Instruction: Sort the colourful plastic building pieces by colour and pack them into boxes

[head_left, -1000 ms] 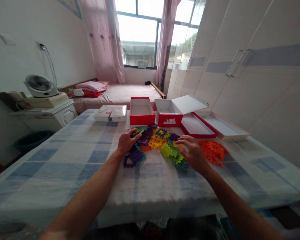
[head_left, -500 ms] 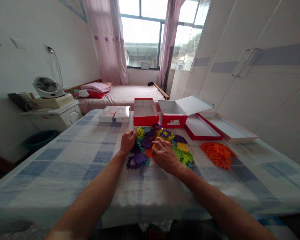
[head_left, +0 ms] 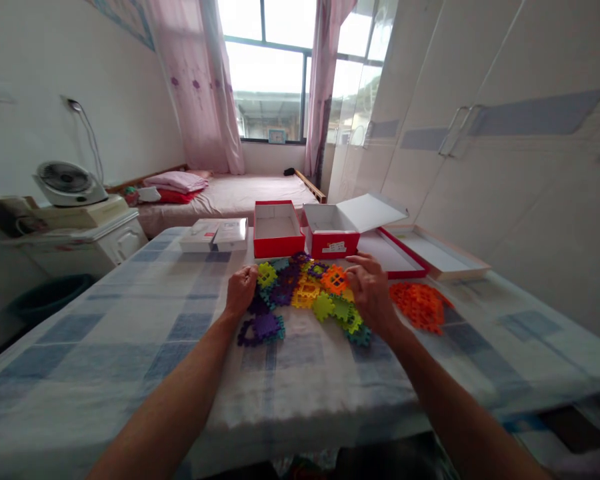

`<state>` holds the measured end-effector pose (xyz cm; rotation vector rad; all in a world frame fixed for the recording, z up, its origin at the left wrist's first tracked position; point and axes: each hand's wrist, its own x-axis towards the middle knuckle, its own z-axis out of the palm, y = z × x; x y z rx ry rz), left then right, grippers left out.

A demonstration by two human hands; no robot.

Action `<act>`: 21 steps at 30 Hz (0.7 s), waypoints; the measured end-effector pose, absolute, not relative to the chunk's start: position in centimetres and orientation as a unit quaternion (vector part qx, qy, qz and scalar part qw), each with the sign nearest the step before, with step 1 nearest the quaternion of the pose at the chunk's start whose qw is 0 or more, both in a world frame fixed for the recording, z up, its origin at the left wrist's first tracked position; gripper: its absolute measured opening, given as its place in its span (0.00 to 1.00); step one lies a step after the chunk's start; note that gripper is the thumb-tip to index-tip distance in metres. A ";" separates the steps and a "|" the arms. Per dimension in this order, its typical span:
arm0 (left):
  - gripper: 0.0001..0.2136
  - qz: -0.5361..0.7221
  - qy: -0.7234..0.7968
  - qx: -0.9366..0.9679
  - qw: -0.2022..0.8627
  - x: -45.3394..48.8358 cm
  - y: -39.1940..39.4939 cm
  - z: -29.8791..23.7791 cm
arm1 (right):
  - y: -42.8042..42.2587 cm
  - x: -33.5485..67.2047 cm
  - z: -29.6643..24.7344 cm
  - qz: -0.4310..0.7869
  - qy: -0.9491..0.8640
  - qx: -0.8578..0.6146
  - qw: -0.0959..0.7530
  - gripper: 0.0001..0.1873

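Observation:
Between the fingers of my right hand is an orange square toy building piece with notched edges and a lattice middle, lifted over the right side of a mixed pile. My left hand is closed at the pile's left edge, pinching a yellow-green notched piece. Purple pieces, yellow pieces, green pieces and teal ones overlap in the pile. To the right of my right hand lies a separate heap of orange pieces.
Behind the pile stand an open red box and a second red box with its white flap raised. A red-rimmed lid and a pale tray lie to the right. White boxes sit at the back left.
My right hand has moved right from the pile's middle, bringing up the orange piece and uncovering yellow pieces. My left hand stays at the left edge. The view has shifted slightly right.

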<state>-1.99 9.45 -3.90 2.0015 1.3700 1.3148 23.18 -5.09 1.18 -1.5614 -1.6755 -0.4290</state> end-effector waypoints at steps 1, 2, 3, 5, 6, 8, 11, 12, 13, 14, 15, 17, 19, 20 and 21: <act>0.18 0.468 0.485 0.713 0.193 -2.0 9.4 -3.9 | -5.7 25.3 1.5 -0.179 -0.636 -0.638 0.395 0.15; 0.18 0.468 0.482 0.714 0.195 -1.9 9.3 -3.8 | -6.3 27.5 1.5 -0.191 -0.611 -0.661 0.390 0.15; 0.18 0.468 0.479 0.715 0.198 -1.9 9.3 -3.8 | -7.1 29.9 1.3 -0.204 -0.590 -0.684 0.377 0.16; 0.19 0.468 0.473 0.718 0.204 -1.7 9.1 -3.8 | -8.6 34.4 0.5 -0.233 -0.537 -0.734 0.345 0.16; 0.19 0.467 0.469 0.721 0.207 -1.6 9.1 -3.8 | -9.4 36.4 -0.1 -0.239 -0.518 -0.757 0.320 0.17; 0.18 0.461 0.461 0.729 0.211 -1.4 8.8 -3.8 | -10.6 39.7 -1.3 -0.246 -0.488 -0.791 0.275 0.18; 0.19 0.448 0.449 0.746 0.203 -1.3 8.5 -3.7 | -11.6 42.4 -2.9 -0.240 -0.475 -0.810 0.246 0.18; 0.19 0.444 0.445 0.753 0.195 -1.2 8.4 -3.7 | -11.7 42.9 -3.3 -0.237 -0.473 -0.813 0.245 0.17; 0.19 0.440 0.441 0.760 0.185 -1.2 8.2 -3.7 | -11.8 43.2 -3.7 -0.235 -0.469 -0.816 0.245 0.16; 0.19 0.437 0.436 0.768 0.172 -1.2 8.1 -3.7 | -11.8 43.3 -4.1 -0.234 -0.460 -0.821 0.246 0.16; 0.19 0.433 0.430 0.777 0.158 -1.1 8.0 -3.7 | -11.8 43.3 -4.3 -0.234 -0.446 -0.828 0.248 0.15; 0.18 0.429 0.415 0.792 0.124 -1.0 7.8 -3.6 | -11.9 43.0 -4.6 -0.231 -0.417 -0.840 0.260 0.16; 0.17 0.426 0.392 0.811 0.089 -0.7 7.5 -3.5 | -12.0 41.9 -4.1 -0.241 -0.390 -0.842 0.283 0.16; 0.16 0.423 0.376 0.821 0.074 -0.6 7.3 -3.4 | -11.9 41.1 -3.6 -0.255 -0.387 -0.835 0.296 0.17; 0.15 0.419 0.359 0.831 0.063 -0.4 7.1 -3.3 | -11.7 40.0 -3.0 -0.273 -0.396 -0.821 0.308 0.17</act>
